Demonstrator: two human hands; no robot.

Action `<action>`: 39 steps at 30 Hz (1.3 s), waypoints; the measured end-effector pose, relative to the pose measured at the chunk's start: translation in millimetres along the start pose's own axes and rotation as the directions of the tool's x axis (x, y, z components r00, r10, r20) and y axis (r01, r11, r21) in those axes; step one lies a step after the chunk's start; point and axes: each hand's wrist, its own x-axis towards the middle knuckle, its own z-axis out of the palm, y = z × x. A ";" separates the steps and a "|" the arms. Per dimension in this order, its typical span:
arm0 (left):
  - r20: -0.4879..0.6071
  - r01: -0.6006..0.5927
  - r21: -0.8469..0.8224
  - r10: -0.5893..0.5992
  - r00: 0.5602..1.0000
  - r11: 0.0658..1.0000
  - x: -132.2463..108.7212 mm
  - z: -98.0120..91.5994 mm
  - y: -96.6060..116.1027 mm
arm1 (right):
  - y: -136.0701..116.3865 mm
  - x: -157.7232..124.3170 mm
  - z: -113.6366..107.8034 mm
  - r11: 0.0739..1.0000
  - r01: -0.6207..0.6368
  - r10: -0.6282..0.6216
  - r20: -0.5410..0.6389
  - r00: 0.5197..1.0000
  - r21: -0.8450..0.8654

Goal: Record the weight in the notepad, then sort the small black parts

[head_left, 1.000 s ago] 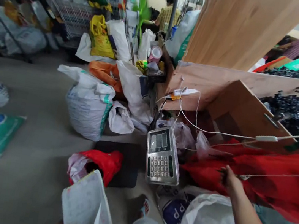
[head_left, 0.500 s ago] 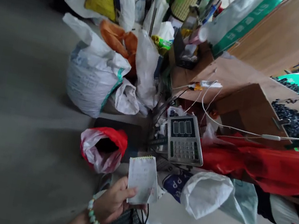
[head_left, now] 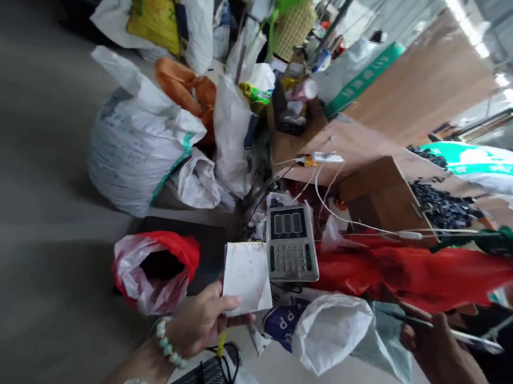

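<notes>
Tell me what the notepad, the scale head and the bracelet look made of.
Notepad in the left hand: matte white paper; the sheets curl, and writing shows faintly. Scale head: brushed, silvery metal casing, probably steel, with plastic keys and a dark display. Bracelet: smooth, pale green beads, glossy like stone or glass; which one is unclear.

Bare grey concrete floor (head_left: pixel 13 189), leaning plywood board (head_left: pixel 423 89), daylight at upper right, heaped white sacks (head_left: pixel 130 143)

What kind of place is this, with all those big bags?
Probably a workshop or sorting shed where goods get weighed. Stuffed white sacks sit on the concrete floor, a weighing scale's keypad lies among them, and a wooden bin holds small black parts.
</notes>
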 end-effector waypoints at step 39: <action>0.046 -0.115 0.314 0.106 0.993 0.943 95.6 312.8 -226.4 | 43.8 26.8 -110.3 0.528 0.781 -0.800 -0.113 0.589 0.333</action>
